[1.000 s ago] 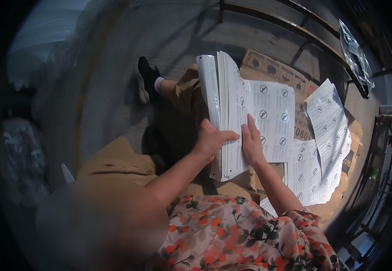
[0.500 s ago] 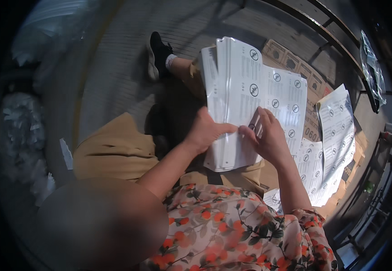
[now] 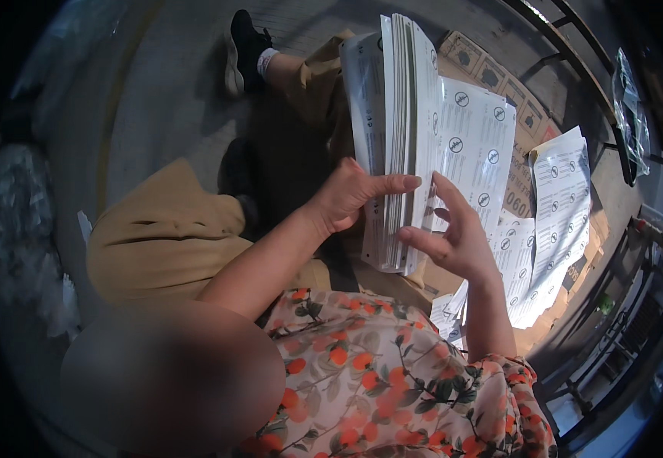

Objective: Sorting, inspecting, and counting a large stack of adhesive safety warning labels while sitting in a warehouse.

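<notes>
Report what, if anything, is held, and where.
The left hand holds a stack of printed sheets by its lower left side, thumb across; whether the right hand grips it cannot be told.

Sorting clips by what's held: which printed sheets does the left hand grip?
The leftmost bundle, edges showing: the left hand lays its thumb across it; sheets farther right lie clear of it.

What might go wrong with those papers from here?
The left hand lays its thumb across the stacked sheets, whose edges look fanned, so some might slip out of line. The other sheets to the right overlap unevenly on the cardboard, so a bump might slide them.
</notes>
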Tool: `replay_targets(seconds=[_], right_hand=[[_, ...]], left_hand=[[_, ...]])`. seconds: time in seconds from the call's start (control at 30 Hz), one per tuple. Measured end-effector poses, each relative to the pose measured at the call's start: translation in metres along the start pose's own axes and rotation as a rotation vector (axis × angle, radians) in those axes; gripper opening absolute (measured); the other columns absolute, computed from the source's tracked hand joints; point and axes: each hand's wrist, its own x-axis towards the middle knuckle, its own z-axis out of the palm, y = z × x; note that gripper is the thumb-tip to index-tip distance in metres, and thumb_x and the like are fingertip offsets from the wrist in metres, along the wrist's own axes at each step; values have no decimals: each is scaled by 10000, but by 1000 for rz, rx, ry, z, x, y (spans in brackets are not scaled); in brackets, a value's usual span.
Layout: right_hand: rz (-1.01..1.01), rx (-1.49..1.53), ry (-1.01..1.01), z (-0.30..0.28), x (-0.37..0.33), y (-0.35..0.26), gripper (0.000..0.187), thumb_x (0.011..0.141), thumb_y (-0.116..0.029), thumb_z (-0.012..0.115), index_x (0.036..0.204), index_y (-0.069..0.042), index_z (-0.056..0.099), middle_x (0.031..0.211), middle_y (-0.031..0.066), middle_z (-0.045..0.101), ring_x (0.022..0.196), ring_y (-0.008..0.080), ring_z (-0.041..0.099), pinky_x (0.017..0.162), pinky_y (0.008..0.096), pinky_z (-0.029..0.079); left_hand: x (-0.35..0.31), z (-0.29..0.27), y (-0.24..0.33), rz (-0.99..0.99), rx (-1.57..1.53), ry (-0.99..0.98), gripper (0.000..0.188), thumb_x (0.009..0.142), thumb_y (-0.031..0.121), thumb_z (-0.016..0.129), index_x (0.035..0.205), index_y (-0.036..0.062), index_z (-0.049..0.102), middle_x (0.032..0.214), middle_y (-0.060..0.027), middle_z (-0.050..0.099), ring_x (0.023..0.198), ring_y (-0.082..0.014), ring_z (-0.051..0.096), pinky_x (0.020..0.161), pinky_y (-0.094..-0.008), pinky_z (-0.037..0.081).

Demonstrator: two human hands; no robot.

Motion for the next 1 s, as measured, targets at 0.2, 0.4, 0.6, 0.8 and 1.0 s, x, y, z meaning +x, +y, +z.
replay_targets(seconds=[0.2, 0.4, 0.6, 0.8, 1.0], right_hand=[[41, 335, -134, -19, -1, 0, 675, 745, -201, 755, 1283, 48, 434, 1321, 198, 436, 1188, 237, 459, 953, 376, 403], [132, 470, -161, -34, -12, -6, 377, 861, -92, 616, 1201, 43, 525, 1221, 147, 523, 1081, 163, 512, 917, 307, 417], [27, 274, 203, -3, -19, 16, 197, 886, -23, 556, 1068, 45, 589, 840, 43, 645, 789, 43, 545, 692, 200, 448], [53, 305, 268, 6, -16, 20, 156, 874, -20, 581, 1017, 41, 589, 872, 39, 644, 778, 30, 553, 657, 179, 450], [-59, 177, 370, 5, -12, -12, 221, 858, 47, 508, 1058, -11, 583, 942, 113, 643, 869, 217, 642, 696, 287, 497]], left_hand=[[1, -1, 0, 24, 62, 4, 410, 701, 96, 772, 1050, -34, 601, 981, -111, 649, 854, -161, 638, 790, -284, 517], [-2, -6, 1, 31, 101, 36, 397, 725, 44, 728, 1084, -27, 575, 995, -121, 645, 856, -172, 648, 790, -294, 536], [-2, -11, -3, 25, 83, 43, 370, 737, 39, 713, 1072, -37, 577, 987, -130, 645, 866, -189, 652, 803, -318, 537], [-1, -16, -3, 31, 49, 42, 357, 746, 23, 697, 1074, -46, 576, 999, -135, 643, 871, -198, 652, 802, -324, 539], [-2, -18, -4, 25, 55, 55, 369, 746, 23, 697, 1088, -41, 574, 1020, -137, 641, 886, -199, 649, 804, -327, 538]])
